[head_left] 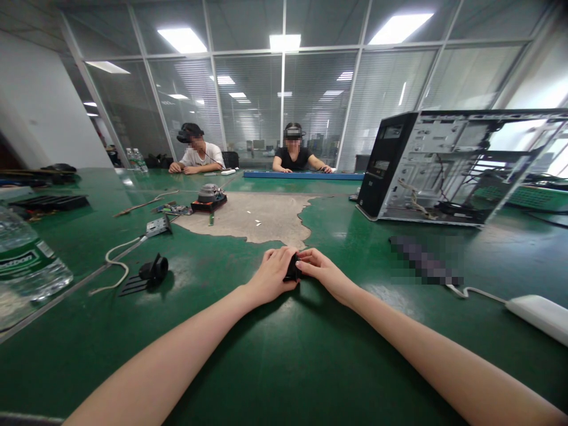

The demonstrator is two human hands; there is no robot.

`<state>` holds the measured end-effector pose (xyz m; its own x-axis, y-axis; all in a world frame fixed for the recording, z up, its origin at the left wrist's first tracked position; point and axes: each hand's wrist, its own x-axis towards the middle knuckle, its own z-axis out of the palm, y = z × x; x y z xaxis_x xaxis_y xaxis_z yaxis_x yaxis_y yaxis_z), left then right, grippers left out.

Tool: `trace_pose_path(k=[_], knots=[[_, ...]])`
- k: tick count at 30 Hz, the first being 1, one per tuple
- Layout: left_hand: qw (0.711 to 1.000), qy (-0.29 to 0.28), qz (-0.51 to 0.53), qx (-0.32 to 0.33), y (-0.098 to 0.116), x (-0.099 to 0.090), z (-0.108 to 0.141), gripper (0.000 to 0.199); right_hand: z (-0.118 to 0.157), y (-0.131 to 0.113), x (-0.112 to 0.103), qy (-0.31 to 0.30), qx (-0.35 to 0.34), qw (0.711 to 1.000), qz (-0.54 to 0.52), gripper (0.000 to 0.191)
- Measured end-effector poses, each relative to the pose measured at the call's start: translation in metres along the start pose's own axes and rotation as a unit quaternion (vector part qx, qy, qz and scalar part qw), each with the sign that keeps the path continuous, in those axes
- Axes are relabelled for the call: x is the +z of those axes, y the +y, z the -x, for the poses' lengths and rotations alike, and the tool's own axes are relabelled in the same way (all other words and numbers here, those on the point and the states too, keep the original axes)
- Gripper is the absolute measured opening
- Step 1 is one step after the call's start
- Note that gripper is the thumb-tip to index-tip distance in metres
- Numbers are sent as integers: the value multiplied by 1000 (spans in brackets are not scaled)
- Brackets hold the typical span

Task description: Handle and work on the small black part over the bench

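Both my hands meet at the middle of the green table (248, 361), around a small black part (291, 269). My left hand (274, 273) wraps over its left side and covers much of it. The fingers of my right hand (320, 269) are closed on its right edge. The part's full shape is hidden by my fingers. To the left lies another black plastic piece (155, 270) with a round end and flat prongs. Behind it is a small metal bracket (158, 226) with a pale cable.
An open computer case (377, 165) stands at the right, near a green basket (523, 198). A heatsink with a fan (210, 198) sits back left. A water bottle (26, 260) stands far left, a white power strip (539, 313) right. Two people sit across the table.
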<state>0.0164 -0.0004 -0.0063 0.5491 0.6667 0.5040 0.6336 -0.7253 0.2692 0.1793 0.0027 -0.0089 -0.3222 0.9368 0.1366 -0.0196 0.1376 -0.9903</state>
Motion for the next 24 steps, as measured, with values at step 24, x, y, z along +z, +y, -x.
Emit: trace_pose_path(k=[24], knots=[[1000, 5, -7, 6, -1, 2, 0, 51, 2, -5, -4, -60, -9, 998, -2, 36]])
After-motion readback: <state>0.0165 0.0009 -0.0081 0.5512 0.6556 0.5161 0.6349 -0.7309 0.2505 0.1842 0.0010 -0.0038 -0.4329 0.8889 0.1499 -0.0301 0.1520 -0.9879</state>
